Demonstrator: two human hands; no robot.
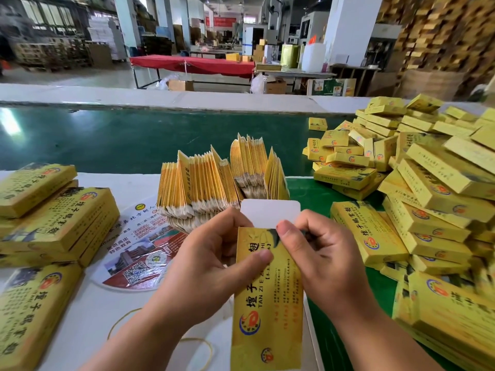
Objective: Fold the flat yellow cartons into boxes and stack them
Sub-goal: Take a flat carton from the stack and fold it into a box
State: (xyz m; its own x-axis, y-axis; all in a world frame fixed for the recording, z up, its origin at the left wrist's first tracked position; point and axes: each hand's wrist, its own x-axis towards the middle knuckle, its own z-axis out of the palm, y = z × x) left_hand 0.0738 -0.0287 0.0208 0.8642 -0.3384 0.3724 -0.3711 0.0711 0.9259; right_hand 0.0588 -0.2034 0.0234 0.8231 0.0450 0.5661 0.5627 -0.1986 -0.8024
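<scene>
I hold one yellow carton (pixel 267 303) upright in front of me, its white end flap (pixel 270 211) sticking up at the far end. My left hand (pixel 211 253) grips the carton's left edge, thumb on its printed face. My right hand (pixel 318 247) pinches the top right corner by the flap. Behind the carton, a dense row of flat yellow cartons (pixel 214 180) stands on edge. A big heap of folded yellow boxes (pixel 417 183) fills the right side.
Bundles of flat yellow cartons (pixel 51 218) lie stacked at the left on the white table. A round printed fan (pixel 139 250) lies beside them, and yellow rubber bands (pixel 198 341) lie near my left wrist. A green conveyor belt (pixel 120 137) runs across behind.
</scene>
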